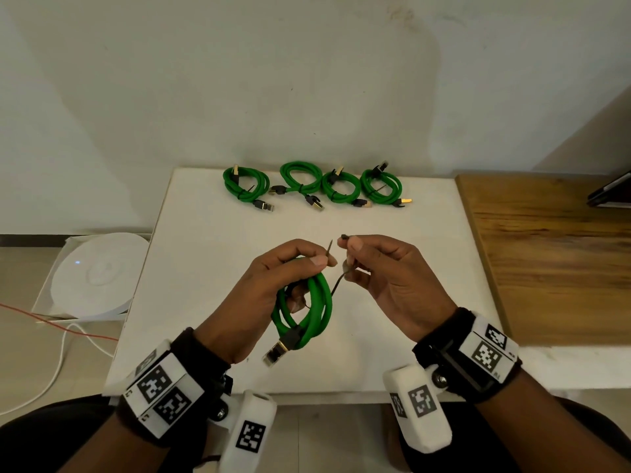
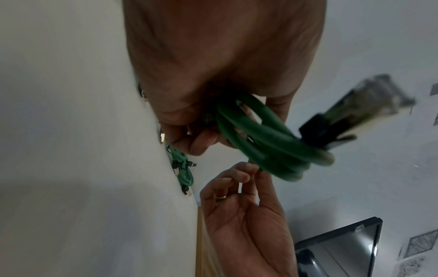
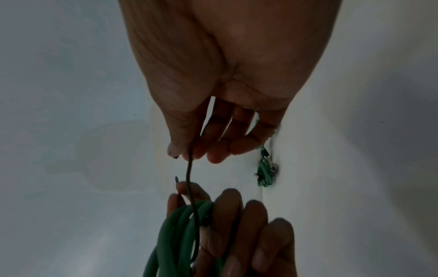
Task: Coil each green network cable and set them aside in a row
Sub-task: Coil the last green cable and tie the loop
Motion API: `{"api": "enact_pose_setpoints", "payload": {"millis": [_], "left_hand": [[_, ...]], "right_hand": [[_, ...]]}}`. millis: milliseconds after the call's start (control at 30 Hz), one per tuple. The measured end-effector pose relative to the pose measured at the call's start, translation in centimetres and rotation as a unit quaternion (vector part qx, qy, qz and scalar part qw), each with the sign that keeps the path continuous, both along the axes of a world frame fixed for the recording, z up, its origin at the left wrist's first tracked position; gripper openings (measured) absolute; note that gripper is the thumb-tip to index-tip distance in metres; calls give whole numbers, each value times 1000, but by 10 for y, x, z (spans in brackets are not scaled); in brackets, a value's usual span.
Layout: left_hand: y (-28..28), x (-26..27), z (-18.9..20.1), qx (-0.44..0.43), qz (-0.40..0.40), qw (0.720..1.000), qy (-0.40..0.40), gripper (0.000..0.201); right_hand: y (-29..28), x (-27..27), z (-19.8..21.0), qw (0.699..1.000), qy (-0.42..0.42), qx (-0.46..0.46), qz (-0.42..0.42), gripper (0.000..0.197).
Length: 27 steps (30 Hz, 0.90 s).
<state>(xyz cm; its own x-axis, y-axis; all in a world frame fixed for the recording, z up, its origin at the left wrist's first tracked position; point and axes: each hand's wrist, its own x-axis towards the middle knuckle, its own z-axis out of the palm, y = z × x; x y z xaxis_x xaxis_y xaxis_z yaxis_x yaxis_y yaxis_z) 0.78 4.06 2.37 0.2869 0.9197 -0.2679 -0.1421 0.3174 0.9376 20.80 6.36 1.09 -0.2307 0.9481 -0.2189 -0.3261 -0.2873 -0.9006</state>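
Left of the table point(image 1: 205, 353), on the floor, a round white device point(image 1: 92, 281) sits in a shallow box with a white cord point(image 1: 58, 370) and a red wire point(image 1: 68, 327) near it. Over the table's near half, the left hand point(image 1: 252, 302) grips a coiled green cable point(image 1: 316, 308), fingers curled through the loops; its thumb and forefinger also pinch one end of a thin dark tie point(image 1: 336, 285). A gold plug point(image 1: 275, 353) hangs from the coil toward the table's near edge. Just right of the coil, the right hand point(image 1: 392, 278) pinches the tie's other end between thumb and fingertips. At the table's far edge lie four tied coils point(image 1: 312, 186) in a row. Right of the table stands a wooden top point(image 1: 553, 268).
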Motion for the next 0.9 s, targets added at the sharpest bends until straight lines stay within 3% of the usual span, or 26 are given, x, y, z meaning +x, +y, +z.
{"api": "enact_pose_setpoints", "payload": {"millis": [900], "left_hand": [[-2, 1, -4, -3, -31, 1000, 5, 13]], "right_hand": [[-3, -1, 0, 998, 19, 9, 65, 18]]}}
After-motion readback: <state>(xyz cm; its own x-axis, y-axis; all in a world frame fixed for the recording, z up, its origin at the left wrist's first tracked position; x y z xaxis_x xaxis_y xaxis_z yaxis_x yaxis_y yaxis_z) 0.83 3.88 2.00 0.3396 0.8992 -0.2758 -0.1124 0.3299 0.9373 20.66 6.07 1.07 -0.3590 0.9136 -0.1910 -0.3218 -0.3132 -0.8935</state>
